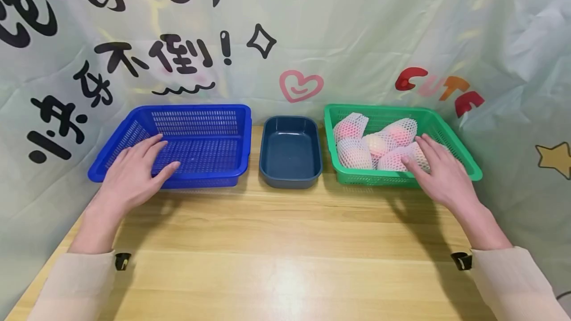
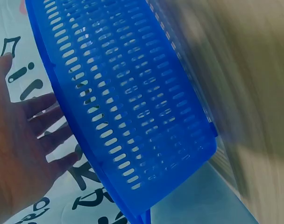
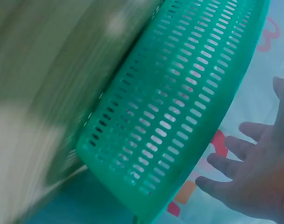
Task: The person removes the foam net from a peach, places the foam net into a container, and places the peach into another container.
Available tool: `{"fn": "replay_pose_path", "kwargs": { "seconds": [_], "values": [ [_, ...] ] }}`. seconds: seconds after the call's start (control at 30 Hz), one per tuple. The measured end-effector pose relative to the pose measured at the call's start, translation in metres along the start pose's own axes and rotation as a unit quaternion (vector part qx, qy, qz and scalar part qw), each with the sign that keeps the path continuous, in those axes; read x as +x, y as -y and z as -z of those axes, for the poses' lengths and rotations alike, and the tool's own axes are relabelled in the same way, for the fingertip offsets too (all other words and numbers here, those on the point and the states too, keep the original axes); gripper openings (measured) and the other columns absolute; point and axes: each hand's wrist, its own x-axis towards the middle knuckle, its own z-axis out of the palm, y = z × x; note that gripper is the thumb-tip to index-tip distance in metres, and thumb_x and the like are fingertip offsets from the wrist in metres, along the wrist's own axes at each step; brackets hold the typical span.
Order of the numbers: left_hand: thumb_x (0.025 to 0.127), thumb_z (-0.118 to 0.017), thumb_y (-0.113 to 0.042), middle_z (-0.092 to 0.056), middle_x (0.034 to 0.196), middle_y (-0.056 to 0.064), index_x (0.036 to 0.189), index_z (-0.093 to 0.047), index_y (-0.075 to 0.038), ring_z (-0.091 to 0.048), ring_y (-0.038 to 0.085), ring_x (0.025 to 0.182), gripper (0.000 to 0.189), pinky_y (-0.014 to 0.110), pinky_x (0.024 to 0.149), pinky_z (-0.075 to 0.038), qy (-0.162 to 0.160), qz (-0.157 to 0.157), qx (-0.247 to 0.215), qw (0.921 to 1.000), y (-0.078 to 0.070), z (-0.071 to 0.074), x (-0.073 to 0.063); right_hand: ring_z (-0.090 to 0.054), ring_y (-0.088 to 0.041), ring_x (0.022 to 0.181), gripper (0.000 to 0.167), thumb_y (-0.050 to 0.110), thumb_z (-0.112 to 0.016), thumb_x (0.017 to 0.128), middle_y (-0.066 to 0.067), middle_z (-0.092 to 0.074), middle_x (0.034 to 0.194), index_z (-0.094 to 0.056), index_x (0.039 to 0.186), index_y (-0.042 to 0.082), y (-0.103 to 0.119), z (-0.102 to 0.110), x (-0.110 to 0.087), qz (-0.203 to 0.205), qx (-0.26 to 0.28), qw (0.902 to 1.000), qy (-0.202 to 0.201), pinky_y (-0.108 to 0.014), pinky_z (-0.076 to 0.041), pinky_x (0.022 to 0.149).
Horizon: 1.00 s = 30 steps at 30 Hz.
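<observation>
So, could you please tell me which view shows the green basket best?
The head view: it shows the green basket from above, netted things inside, though the right hand hides part. The right wrist view shows mainly its outside, cropped at the top; the left wrist view, none of it.

Bright overhead, murky up close

From where I stand, the desk [image 1: 285, 227] is well lit, apparently from above, with a white glare pooled low in the middle. Soft shadows slant inward from the left hand [image 1: 136, 175] and right hand [image 1: 441, 180]. The sheet [image 1: 357, 24] glows pale. Both wrist views are dimmer and bluish, the desk's grain smeared by blur.
</observation>
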Motion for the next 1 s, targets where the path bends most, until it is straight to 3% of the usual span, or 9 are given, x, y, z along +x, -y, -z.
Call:
{"fn": "replay_pose_path", "kwargs": {
  "seconds": [0.13,0.37,0.57,1.0],
  "values": [
    [0.103,-0.053,-0.057,-0.047,0.153,0.022,0.141,-0.055,0.003,-0.04,0.048,0.141,0.071,0.068,0.111,-0.03,-0.017,-0.017,0.001,0.9997,-0.006,-0.002,-0.001,-0.017,-0.051,0.153,0.079,0.054,-0.048,0.106,-0.021,-0.018,0.171,-0.021,0.166,0.01,0.007,0.001,0.005,0.004,0.026,0.9994,-0.024,-0.078,-0.018,0.112],
    [0.103,-0.056,-0.056,-0.062,0.129,0.02,0.129,-0.062,0.0,-0.056,0.044,0.12,0.063,0.064,0.096,-0.042,-0.012,-0.035,0.012,0.9992,-0.015,-0.007,-0.005,-0.02,-0.05,0.153,0.078,0.053,-0.051,0.105,-0.024,-0.023,0.168,-0.024,0.165,0.01,0.019,-0.003,0.018,0.012,0.046,0.9983,-0.034,-0.077,-0.02,0.113],
    [0.104,-0.054,-0.057,-0.065,0.115,0.016,0.122,-0.065,0.0,-0.059,0.04,0.108,0.061,0.058,0.083,-0.045,0.008,-0.04,0.02,0.999,-0.02,-0.01,-0.006,-0.022,-0.05,0.152,0.082,0.055,-0.054,0.104,-0.024,-0.023,0.168,-0.023,0.166,0.011,0.033,-0.006,0.033,0.021,0.058,0.9981,-0.009,-0.077,-0.023,0.112],
    [0.105,-0.051,-0.057,-0.059,0.093,0.008,0.098,-0.062,-0.007,-0.057,0.032,0.09,0.052,0.048,0.072,-0.042,0.035,-0.058,0.033,0.9972,-0.025,-0.021,-0.002,-0.022,-0.046,0.154,0.083,0.055,-0.055,0.104,-0.023,-0.026,0.168,-0.025,0.165,0.007,0.047,-0.02,0.053,0.057,0.089,0.9932,0.048,-0.071,-0.022,0.117]
  ]
}}
